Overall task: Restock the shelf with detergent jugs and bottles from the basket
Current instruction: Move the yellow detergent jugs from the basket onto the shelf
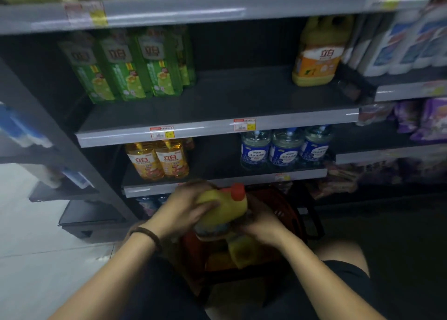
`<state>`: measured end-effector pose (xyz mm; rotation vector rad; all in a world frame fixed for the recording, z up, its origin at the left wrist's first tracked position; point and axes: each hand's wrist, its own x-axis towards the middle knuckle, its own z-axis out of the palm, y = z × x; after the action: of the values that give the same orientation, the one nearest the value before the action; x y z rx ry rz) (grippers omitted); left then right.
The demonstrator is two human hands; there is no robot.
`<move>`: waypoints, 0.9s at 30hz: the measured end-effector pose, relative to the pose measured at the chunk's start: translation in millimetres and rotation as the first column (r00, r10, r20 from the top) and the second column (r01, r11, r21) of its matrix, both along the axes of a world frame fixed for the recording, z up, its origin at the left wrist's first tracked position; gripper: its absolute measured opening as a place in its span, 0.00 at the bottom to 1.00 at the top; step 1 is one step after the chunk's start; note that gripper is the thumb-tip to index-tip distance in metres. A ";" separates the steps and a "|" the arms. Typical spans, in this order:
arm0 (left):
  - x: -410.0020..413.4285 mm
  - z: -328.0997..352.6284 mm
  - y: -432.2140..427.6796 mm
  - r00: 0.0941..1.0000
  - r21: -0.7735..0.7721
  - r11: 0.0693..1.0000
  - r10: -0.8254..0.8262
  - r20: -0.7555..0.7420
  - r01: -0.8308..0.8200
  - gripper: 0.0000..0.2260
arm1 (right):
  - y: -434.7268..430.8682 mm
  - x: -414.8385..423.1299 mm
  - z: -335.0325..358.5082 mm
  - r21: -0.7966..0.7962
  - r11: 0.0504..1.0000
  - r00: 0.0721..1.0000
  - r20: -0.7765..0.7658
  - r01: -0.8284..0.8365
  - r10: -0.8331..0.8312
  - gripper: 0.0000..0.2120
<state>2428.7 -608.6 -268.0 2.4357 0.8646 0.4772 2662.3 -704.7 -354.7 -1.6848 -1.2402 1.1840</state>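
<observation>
A yellow detergent jug (229,206) with a red cap is held over the red basket (283,210), low in front of the shelves. My left hand (186,208) grips its upper left side. My right hand (261,222) holds its lower right side from below. More yellow containers (242,249) lie in the basket under the jug. The middle shelf (229,101) carries green bottles (125,65) at the left and one yellow jug (316,53) at the right, with bare board between them.
The lower shelf holds orange bottles (158,160) at the left and several blue-labelled bottles (285,147) at the right. White and blue bottles (411,43) and purple bags (430,118) fill the neighbouring bay on the right. A light tiled floor (36,259) lies to the left.
</observation>
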 end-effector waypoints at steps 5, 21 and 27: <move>25.3 95.2 -2.3 0.997 0.056 0.998 -0.012 0.073 0.008 0.09 | -2.3 18.5 81.0 0.176 0.984 0.999 -0.042 0.039 -0.032 0.41; 118.2 267.8 11.1 0.804 -0.417 0.874 0.055 0.592 0.247 0.26 | 10.2 98.3 344.3 0.560 0.771 0.946 -0.276 0.304 -0.172 0.20; 173.4 329.5 46.7 0.733 -0.456 0.864 0.166 0.660 0.215 0.25 | 52.8 145.0 422.8 0.572 0.767 0.956 -0.193 0.291 -0.219 0.21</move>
<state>2602.1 -562.0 61.5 1.5782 0.5265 0.9307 2807.3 -651.9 68.1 -1.2337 -1.1108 0.6150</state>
